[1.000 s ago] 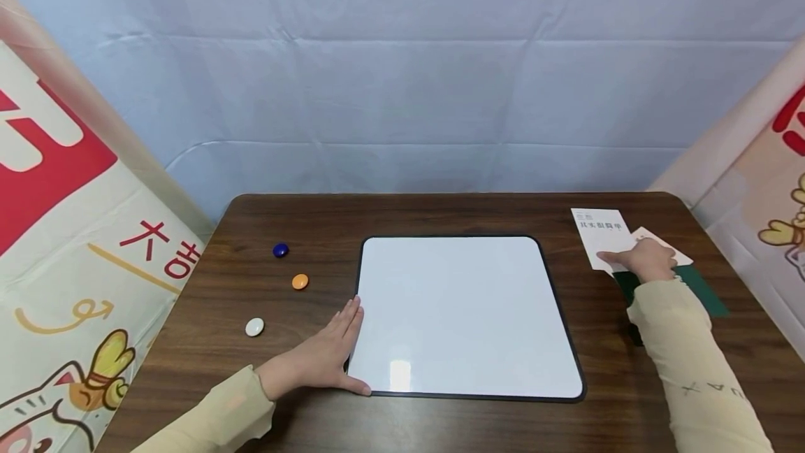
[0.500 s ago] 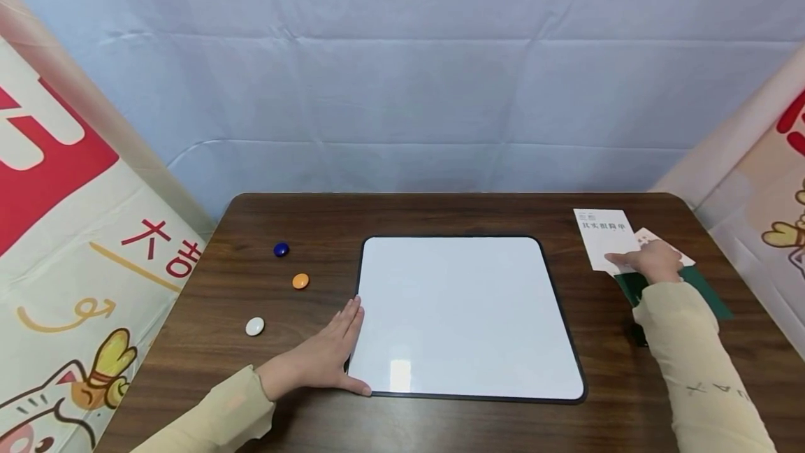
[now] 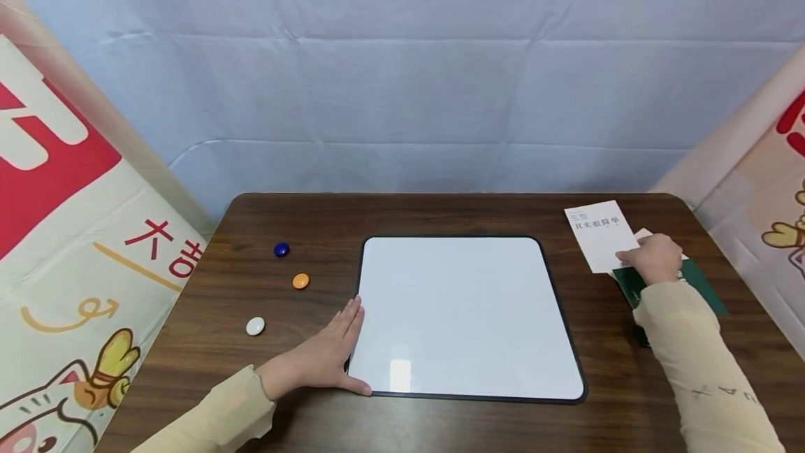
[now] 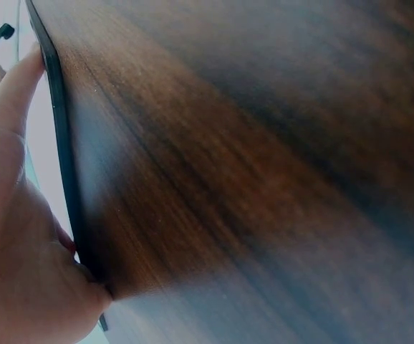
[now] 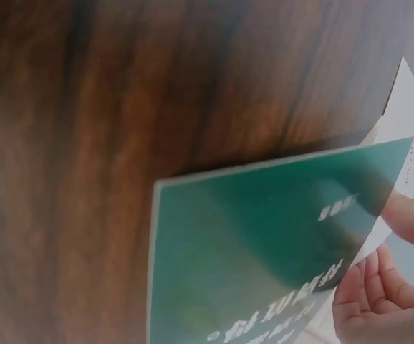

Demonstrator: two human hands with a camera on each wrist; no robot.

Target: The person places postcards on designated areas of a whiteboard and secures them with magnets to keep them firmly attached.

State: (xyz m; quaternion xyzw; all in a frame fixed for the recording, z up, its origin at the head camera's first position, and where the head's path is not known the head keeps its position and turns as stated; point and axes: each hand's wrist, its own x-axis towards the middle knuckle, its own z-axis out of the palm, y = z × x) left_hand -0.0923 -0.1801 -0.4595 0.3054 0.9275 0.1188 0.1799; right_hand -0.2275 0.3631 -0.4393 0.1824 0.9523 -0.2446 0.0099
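Note:
A white board (image 3: pixel 465 313) with a dark rim lies on the table. My left hand (image 3: pixel 323 351) rests against its left edge with fingers extended, thumb at the near left corner; the left wrist view shows the thumb and palm along the black rim. At the far right, my right hand (image 3: pixel 655 257) pinches a white card (image 3: pixel 600 235) printed with dark characters. In the right wrist view the thumb and curled fingers are at this card, beside a green card (image 5: pixel 250 244) with white print. Another pale card (image 3: pixel 643 233) shows partly beneath the right hand.
Three round buttons, probably magnets, lie left of the board: blue (image 3: pixel 281 249), orange (image 3: pixel 300 281) and white (image 3: pixel 255 326). A dark object (image 3: pixel 640 336) shows partly beside the right sleeve. A pale cloth (image 3: pixel 402 110) hangs behind the table (image 3: pixel 453 212).
The white card has turned anticlockwise, its far end swinging left and away. My right hand has shifted slightly to the right. The left hand and the board have not moved.

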